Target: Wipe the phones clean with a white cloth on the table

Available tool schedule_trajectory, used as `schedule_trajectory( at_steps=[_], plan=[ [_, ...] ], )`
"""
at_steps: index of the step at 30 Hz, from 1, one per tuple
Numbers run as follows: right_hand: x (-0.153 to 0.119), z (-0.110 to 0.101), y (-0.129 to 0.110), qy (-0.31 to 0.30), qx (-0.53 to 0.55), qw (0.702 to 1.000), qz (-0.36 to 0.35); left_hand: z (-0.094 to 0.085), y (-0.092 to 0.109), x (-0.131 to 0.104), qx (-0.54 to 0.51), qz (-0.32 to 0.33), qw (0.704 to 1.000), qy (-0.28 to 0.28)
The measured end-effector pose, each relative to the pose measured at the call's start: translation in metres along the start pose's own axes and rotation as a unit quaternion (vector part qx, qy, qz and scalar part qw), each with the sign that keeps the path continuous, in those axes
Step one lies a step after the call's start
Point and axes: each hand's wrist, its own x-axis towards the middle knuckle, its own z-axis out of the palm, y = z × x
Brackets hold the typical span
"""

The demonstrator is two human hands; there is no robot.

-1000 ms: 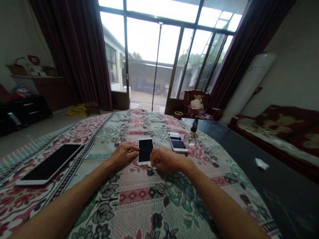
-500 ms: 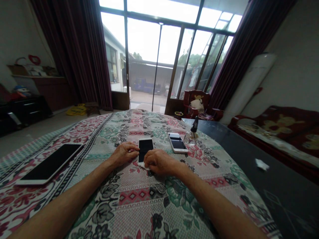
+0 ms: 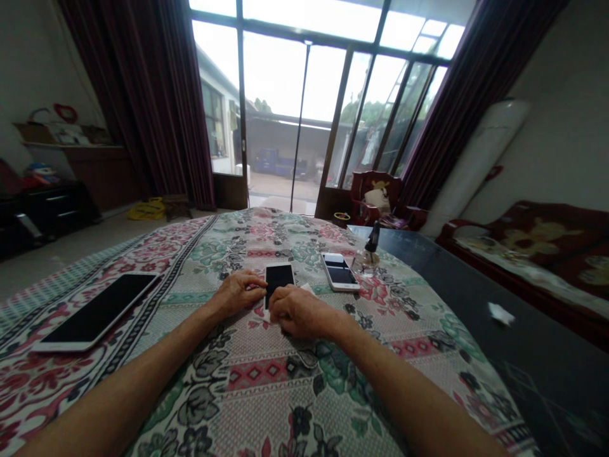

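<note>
A white-framed smartphone (image 3: 280, 275) with a dark screen lies on the flowered tablecloth (image 3: 266, 355) in front of me. My left hand (image 3: 238, 292) grips its left edge with closed fingertips. Over the lower right of the phone, my right hand (image 3: 301, 311) presses a white tissue (image 3: 307, 289) with its fingers bunched; most of the tissue is under the hand, and so is the phone's lower end. A second white smartphone (image 3: 341, 273) lies to the right, face up. Just beyond it stands a clear spray bottle (image 3: 371, 247) with a black nozzle.
A large white tablet (image 3: 98, 312) lies on the cloth at the left. On the dark table surface (image 3: 476, 368) at the right rests a crumpled white tissue (image 3: 501, 314). A wooden chair (image 3: 375, 190) and a wooden sofa (image 3: 537, 247) stand beyond the table, near glass doors.
My right hand has shifted slightly right on the phone's lower part, and more of the tissue shows on its far side. My left hand stays at the phone's edge.
</note>
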Motion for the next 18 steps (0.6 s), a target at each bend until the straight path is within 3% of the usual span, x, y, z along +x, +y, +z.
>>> schedule_trajectory(
  at_steps=[6, 12, 15, 18],
  plan=[
    [-0.017, -0.027, 0.013, -0.059, 0.006, 0.994, 0.088, -0.001, 0.0, 0.0, -0.012, -0.016, 1.0, -0.012],
    [-0.026, -0.034, 0.023, -0.11, -0.015, 0.982, 0.154, -0.002, 0.003, -0.001, -0.018, -0.02, 0.999, -0.017],
    [-0.03, -0.042, 0.023, -0.105, -0.014, 0.98, 0.168, -0.002, 0.005, -0.001, -0.015, -0.023, 0.999, -0.017],
    [-0.03, -0.052, 0.017, -0.041, -0.019, 0.988, 0.151, -0.002, 0.006, -0.001, 0.0, -0.025, 1.0, -0.014]
  ],
)
